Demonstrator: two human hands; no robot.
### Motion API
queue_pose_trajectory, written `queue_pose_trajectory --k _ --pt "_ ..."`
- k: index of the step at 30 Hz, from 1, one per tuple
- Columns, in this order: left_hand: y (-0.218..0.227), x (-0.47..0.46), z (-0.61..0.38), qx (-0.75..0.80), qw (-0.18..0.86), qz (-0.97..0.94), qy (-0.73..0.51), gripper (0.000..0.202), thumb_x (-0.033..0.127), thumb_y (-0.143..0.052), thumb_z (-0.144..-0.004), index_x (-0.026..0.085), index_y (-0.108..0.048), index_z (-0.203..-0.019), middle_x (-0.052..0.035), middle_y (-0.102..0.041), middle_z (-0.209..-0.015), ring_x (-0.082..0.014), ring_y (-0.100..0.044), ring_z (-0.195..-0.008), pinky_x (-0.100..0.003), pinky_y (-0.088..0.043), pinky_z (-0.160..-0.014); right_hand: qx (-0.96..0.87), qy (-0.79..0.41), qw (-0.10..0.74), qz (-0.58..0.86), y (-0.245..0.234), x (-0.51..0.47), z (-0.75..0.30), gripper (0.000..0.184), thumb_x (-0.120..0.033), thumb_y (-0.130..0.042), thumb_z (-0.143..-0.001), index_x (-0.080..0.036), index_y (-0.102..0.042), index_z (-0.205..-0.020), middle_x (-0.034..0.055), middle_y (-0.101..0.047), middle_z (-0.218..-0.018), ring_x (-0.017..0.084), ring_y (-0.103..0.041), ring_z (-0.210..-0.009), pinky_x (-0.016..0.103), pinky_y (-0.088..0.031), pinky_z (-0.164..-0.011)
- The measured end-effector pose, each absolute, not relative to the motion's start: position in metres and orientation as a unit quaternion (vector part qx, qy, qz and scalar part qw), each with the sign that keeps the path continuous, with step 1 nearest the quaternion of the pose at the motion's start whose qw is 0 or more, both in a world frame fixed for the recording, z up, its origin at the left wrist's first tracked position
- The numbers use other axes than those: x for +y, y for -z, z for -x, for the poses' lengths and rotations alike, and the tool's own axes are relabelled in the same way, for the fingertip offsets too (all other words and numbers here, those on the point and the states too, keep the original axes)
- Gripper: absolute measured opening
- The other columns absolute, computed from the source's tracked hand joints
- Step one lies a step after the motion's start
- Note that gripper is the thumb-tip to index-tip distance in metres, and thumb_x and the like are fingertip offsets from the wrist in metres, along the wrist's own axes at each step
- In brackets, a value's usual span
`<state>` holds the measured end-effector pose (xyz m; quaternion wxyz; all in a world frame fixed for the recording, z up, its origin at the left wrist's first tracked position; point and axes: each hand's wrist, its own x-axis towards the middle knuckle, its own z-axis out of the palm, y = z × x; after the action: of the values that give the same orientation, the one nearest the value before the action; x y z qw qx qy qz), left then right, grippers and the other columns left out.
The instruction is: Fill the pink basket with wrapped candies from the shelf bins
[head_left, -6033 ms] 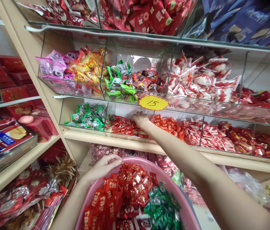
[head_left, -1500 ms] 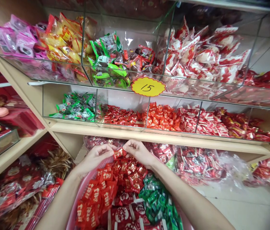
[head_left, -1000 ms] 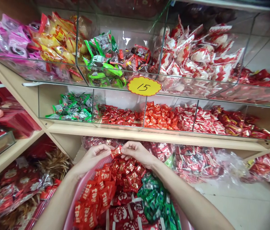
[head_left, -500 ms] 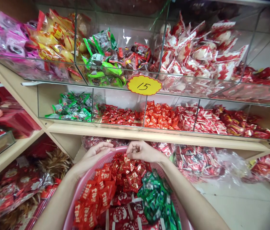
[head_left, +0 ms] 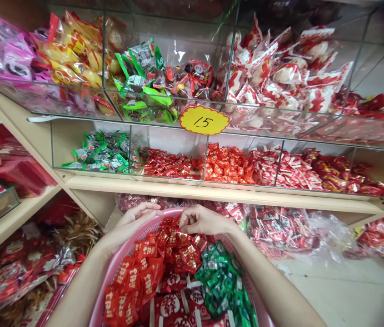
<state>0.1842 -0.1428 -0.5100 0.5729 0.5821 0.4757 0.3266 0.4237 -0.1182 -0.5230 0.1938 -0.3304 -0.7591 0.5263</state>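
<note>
A pink plastic basket [head_left: 109,268] stands before me with wrapped candies sorted by colour. Orange-red packets [head_left: 132,284] fill its left side, dark red and gold candies [head_left: 189,255] the back, green candies [head_left: 224,281] the right, and larger red-and-white packets [head_left: 171,306] the front middle. My left hand [head_left: 133,222] lies at the back left rim, fingers stretched out and thumb mostly hidden. My right hand [head_left: 200,220] has its fingers curled in a pinch just over the red and gold candies; what is between the fingertips is hidden.
Above the basket, a lower shelf edge [head_left: 219,195] carries clear bins of green, red and orange candies. A higher row holds larger bagged sweets [head_left: 273,77] and a yellow price tag [head_left: 204,120] reading 15. Bagged candies [head_left: 280,229] lie beneath the shelf.
My right fingertips have dropped slightly toward the red and gold candies, and the candy tip that showed at them is less visible. My left hand keeps its place.
</note>
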Motion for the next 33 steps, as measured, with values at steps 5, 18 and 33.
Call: queue_pose_trajectory --k 5,18,33 --pt "0.511 -0.143 -0.182 0.475 0.573 -0.586 -0.321 0.039 0.047 -0.055 -0.078 0.021 -0.057 -0.107 -0.0057 -0.063 -0.106 -0.0199 -0.057 -0.091 -0.026 -0.047 -0.070 -0.763 -0.511 0.207 0.337 0.522 -0.120 -0.422 0.009 -0.021 -0.064 -0.067 -0.015 -0.065 -0.075 -0.0028 -0.059 -0.064 0.008 -0.047 -0.056 0.019 -0.036 -0.052" --pt "0.511 -0.144 -0.183 0.475 0.564 -0.596 -0.317 0.039 0.048 -0.055 -0.078 0.020 -0.057 -0.106 -0.0052 -0.063 -0.103 -0.0181 -0.057 -0.086 -0.025 -0.044 -0.067 -0.705 -0.513 0.321 0.369 0.491 -0.132 -0.409 0.022 -0.035 -0.062 -0.074 -0.015 -0.059 -0.083 -0.0066 -0.043 -0.055 0.006 -0.032 -0.048 0.020 -0.026 -0.045" --pt "0.511 -0.145 -0.184 0.450 0.563 -0.611 -0.329 0.036 0.046 -0.057 -0.077 0.020 -0.061 -0.101 -0.0054 -0.065 -0.101 -0.0197 -0.057 -0.093 -0.029 -0.043 -0.079 -0.858 -0.116 0.319 0.386 0.434 -0.103 -0.395 0.011 -0.014 -0.046 -0.082 -0.017 -0.056 -0.083 0.0029 -0.059 -0.080 0.013 -0.051 -0.069 0.024 -0.036 -0.064"
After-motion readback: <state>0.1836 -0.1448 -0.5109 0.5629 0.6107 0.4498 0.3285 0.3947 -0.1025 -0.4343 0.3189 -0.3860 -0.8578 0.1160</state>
